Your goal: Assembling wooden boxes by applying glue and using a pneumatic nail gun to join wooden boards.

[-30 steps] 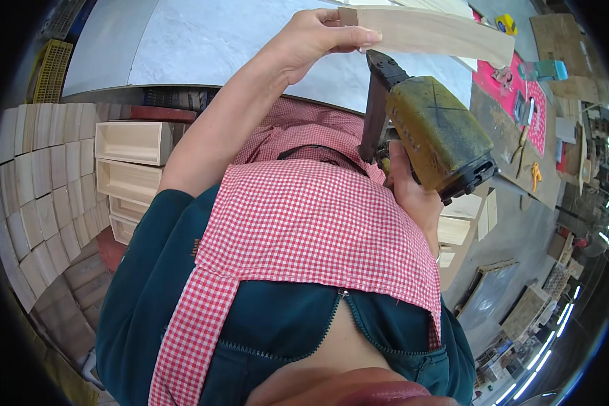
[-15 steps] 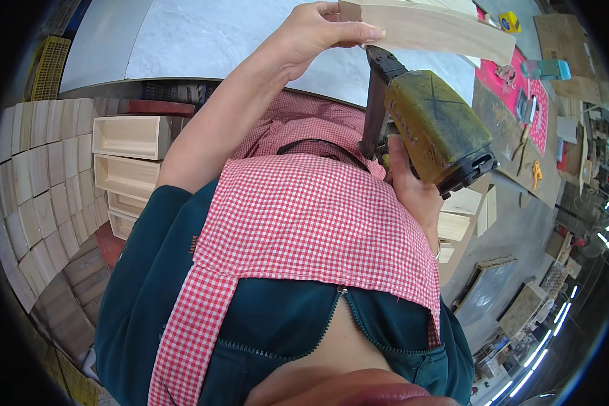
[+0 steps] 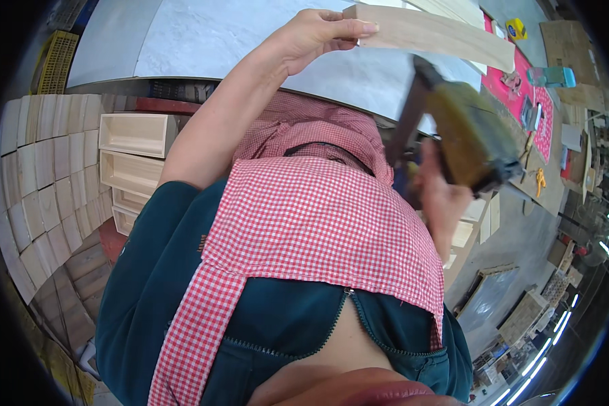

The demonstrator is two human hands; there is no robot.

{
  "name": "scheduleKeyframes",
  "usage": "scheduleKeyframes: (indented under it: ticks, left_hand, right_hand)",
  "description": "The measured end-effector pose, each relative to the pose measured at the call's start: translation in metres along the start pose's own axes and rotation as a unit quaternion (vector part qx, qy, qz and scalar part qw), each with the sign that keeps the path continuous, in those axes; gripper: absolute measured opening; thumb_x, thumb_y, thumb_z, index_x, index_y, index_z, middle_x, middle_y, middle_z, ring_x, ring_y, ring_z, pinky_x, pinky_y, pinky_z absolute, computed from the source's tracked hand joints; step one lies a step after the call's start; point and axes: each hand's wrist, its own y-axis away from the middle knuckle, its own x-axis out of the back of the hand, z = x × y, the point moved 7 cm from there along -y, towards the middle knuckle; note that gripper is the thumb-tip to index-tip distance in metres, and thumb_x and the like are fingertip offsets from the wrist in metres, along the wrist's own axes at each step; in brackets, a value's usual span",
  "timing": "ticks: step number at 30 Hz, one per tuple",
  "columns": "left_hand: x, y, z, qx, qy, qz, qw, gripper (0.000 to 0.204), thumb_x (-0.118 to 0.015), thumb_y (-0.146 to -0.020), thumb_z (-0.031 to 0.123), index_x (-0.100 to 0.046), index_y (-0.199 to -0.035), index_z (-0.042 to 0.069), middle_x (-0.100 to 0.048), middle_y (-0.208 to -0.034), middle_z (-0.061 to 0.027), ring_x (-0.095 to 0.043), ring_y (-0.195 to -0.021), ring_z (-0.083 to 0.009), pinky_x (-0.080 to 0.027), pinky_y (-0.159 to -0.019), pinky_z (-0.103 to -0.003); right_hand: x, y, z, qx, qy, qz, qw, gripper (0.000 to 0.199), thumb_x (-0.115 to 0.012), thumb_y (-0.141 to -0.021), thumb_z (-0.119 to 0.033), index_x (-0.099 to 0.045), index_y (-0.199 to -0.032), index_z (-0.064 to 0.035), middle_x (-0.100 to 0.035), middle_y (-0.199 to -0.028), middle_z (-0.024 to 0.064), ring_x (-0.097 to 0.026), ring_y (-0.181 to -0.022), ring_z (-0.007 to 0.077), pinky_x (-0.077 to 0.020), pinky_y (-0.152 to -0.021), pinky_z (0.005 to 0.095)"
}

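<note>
Over the grey bench [image 3: 203, 40], left hand [image 3: 311, 37] pinches a wooden slat [image 3: 433, 34]; right hand [image 3: 440, 199] grips a nail gun [image 3: 463, 135].

Grey worktable [image 3: 203, 40], stacked wooden boxes [image 3: 132, 135], concrete floor [image 3: 528, 237].

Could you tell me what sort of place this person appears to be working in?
Most likely a woodworking shop. Stacked unfinished wooden boxes stand beside the workbench, the left hand holds a wooden slat, and the right hand grips a nail gun.
</note>
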Motion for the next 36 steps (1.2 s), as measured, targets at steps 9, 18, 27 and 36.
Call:
scheduleKeyframes:
  ticks: [9, 18, 27, 36]
  left_hand:
    - [0.107, 0.013, -0.009, -0.060, -0.269, 0.011, 0.961, 0.092, -0.087, -0.069, 0.012, -0.042, -0.149, -0.002, -0.053, -0.141, -0.0222, -0.063, -0.107, -0.0303, -0.056, -0.090, -0.036]
    - [0.128, 0.026, -0.012, -0.009, -0.384, 0.051, 0.922, 0.098, -0.078, -0.070, 0.000, -0.034, -0.157, 0.008, -0.054, -0.141, -0.0183, -0.057, -0.119, -0.0296, -0.046, -0.102, -0.038]
    - [0.137, 0.076, 0.006, -0.048, -0.238, 0.246, 0.938, 0.019, -0.065, -0.096, 0.012, -0.066, -0.110, -0.002, -0.069, -0.102, -0.0090, -0.064, -0.094, -0.0152, -0.050, -0.088, -0.025]
    - [0.160, 0.102, -0.010, -0.063, -0.031, 0.346, 0.936, 0.022, -0.064, -0.101, 0.025, -0.066, -0.102, 0.003, -0.066, -0.089, -0.0048, -0.060, -0.077, -0.0112, -0.048, -0.076, -0.021]
  right_hand:
    - [0.126, -0.139, 0.056, 0.165, 0.328, 0.083, 0.926, 0.043, -0.065, -0.088, -0.013, -0.056, -0.127, 0.0038, -0.068, -0.098, 0.0211, -0.067, -0.082, 0.0338, -0.0531, -0.071, 0.0402]
    - [0.163, -0.220, 0.118, 0.091, 0.595, 0.108, 0.791, 0.038, -0.068, -0.087, -0.021, -0.064, -0.116, 0.0037, -0.070, -0.096, 0.0258, -0.067, -0.084, 0.0421, -0.0542, -0.072, 0.0466]
    - [0.110, -0.357, 0.031, 0.325, 0.294, 0.163, 0.884, 0.037, -0.070, -0.087, -0.022, -0.066, -0.115, 0.0011, -0.069, -0.112, 0.0184, -0.065, -0.098, 0.0349, -0.0517, -0.088, 0.0422]
    - [0.072, -0.458, 0.074, 0.062, 0.408, 0.211, 0.886, 0.056, -0.074, -0.083, -0.038, -0.058, -0.121, 0.0007, -0.068, -0.107, 0.0226, -0.066, -0.095, 0.0401, -0.0539, -0.084, 0.0457]
